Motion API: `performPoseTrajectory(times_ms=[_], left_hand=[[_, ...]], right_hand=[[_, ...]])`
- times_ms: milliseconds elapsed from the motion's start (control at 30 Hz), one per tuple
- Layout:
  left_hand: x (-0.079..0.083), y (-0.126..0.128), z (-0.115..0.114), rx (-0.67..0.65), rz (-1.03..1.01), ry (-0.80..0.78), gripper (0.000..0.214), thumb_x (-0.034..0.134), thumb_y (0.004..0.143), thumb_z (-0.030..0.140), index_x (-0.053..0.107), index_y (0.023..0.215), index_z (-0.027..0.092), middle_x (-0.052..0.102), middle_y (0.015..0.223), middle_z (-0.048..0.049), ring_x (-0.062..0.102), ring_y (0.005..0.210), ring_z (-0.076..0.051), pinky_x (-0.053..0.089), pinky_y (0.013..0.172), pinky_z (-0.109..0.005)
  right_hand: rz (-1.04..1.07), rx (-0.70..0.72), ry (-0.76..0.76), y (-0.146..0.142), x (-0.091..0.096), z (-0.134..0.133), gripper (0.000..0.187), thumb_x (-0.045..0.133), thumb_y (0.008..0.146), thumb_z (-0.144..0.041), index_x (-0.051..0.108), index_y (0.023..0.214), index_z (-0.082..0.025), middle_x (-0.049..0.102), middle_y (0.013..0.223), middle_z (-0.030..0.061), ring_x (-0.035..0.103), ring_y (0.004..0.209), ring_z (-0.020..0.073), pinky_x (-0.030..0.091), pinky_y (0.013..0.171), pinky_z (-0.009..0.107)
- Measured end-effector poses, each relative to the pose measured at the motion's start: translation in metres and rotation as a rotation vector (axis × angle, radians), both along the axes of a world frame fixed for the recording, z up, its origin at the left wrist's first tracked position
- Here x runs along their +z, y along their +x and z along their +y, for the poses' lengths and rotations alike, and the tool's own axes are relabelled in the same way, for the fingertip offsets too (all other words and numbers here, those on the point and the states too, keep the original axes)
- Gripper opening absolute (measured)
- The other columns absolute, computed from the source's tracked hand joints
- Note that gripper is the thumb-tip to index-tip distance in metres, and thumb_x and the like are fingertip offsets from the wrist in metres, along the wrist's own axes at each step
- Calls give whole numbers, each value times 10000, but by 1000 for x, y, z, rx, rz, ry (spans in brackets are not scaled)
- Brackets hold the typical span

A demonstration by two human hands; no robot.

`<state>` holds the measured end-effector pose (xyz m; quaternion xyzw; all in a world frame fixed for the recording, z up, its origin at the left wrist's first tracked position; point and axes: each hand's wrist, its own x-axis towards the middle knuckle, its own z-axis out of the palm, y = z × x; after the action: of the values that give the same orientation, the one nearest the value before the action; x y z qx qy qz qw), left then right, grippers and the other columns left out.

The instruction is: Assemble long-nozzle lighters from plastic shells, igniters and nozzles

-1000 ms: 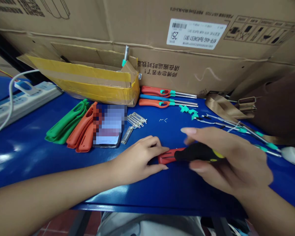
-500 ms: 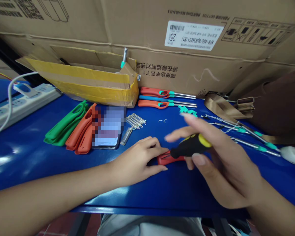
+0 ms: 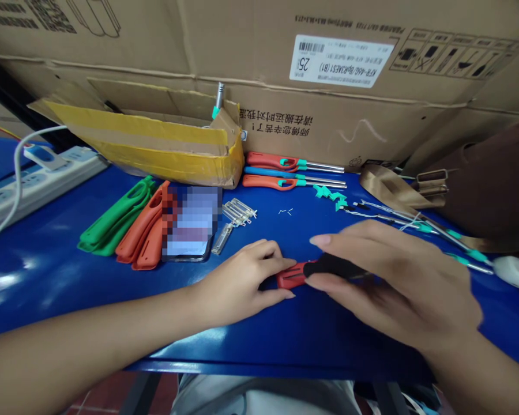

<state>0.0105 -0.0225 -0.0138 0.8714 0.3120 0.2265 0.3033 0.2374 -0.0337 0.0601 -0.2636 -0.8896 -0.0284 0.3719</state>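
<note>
My left hand (image 3: 242, 279) rests on the blue table (image 3: 47, 271) with its fingers curled, pressing down a red plastic handle piece (image 3: 290, 276). My right hand (image 3: 398, 282) is wrapped round a black-handled screwdriver (image 3: 333, 266) whose front end meets the red piece. The screwdriver lies nearly flat under my fingers. Most of the red piece is hidden by both hands.
Green handle shells (image 3: 116, 216) and orange handle shells (image 3: 145, 230) lie at the left beside a phone (image 3: 192, 222). Small metal parts (image 3: 236, 216), finished lighters (image 3: 289, 172), wired metal rods (image 3: 415, 225), an open yellow-taped box (image 3: 155, 141), a power strip (image 3: 34, 178) and large cartons (image 3: 285, 69) ring the work area.
My right hand has rolled over the screwdriver, lowering its handle from a raised tilt to nearly flat; the yellow end is now hidden. My left hand has stayed on the red piece.
</note>
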Motion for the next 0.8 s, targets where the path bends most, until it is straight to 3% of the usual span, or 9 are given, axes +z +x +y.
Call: performPoseTrajectory(times_ms=[67, 167, 233, 367, 433, 533, 600, 700, 800], left_hand=[[1, 0, 0, 1, -2, -5, 312, 692, 943, 304, 683, 1226, 173, 626, 1070, -83, 602, 984, -218, 530, 925, -378], [2, 0, 0, 7, -3, -2, 248, 700, 937, 324, 708, 1133, 172, 615, 1004, -66, 594, 946, -214, 532, 885, -369], [2, 0, 1, 2, 13, -10, 259, 706, 933, 326, 704, 1145, 176, 612, 993, -60, 593, 935, -211, 530, 871, -362], [0, 0, 0, 0, -10, 0, 284, 708, 928, 290, 689, 1185, 172, 615, 1010, -61, 602, 942, -211, 528, 868, -355], [0, 0, 0, 12, -22, 11, 253, 702, 930, 287, 696, 1152, 167, 616, 1019, -68, 604, 952, -216, 527, 878, -361], [0, 0, 0, 8, -8, 10, 242, 703, 930, 299, 695, 1135, 170, 626, 1046, -74, 608, 968, -223, 526, 888, -366], [0, 0, 0, 6, -9, 19, 246, 702, 927, 286, 690, 1147, 175, 624, 1016, -63, 607, 941, -214, 528, 866, -354], [-1, 1, 0, 16, -15, 24, 259, 689, 929, 254, 685, 1178, 184, 614, 980, -51, 605, 912, -203, 528, 849, -343], [0, 1, -1, 19, -11, 3, 264, 691, 935, 272, 692, 1183, 184, 623, 1030, -65, 610, 961, -218, 527, 893, -366]], right_hand=[[-14, -12, -15, 1, -1, -1, 394, 649, 957, -233, 586, 1345, -209, 781, 1060, 66, 752, 892, 209, 624, 740, 295], [29, 75, -218, 1, 0, -2, 505, 451, 1023, -200, 422, 1528, -205, 679, 1363, 106, 725, 1078, 219, 633, 817, 336], [66, 129, -238, 0, 1, -2, 483, 505, 1003, -183, 476, 1485, -196, 723, 1274, 95, 737, 1024, 200, 632, 783, 305], [26, 56, -12, -2, 4, -4, 294, 711, 935, -275, 651, 1210, -191, 780, 872, 19, 728, 720, 160, 598, 635, 252], [-7, 18, 0, -2, 4, -6, 261, 593, 1006, -290, 630, 1237, -175, 791, 980, 46, 747, 822, 171, 607, 696, 266], [15, 80, -117, -1, 3, -8, 368, 410, 1032, -183, 542, 1370, -123, 732, 1249, 101, 706, 1118, 187, 596, 889, 287], [42, 115, -129, -1, 1, -8, 352, 488, 1008, -181, 562, 1347, -126, 746, 1179, 94, 719, 1060, 178, 593, 871, 270], [30, 41, -33, -2, 0, -6, 290, 680, 948, -238, 640, 1229, -177, 747, 902, 31, 717, 789, 156, 586, 705, 247], [-1, 18, -64, -2, 0, -5, 321, 586, 998, -252, 611, 1313, -192, 744, 994, 64, 722, 858, 183, 597, 722, 275]])
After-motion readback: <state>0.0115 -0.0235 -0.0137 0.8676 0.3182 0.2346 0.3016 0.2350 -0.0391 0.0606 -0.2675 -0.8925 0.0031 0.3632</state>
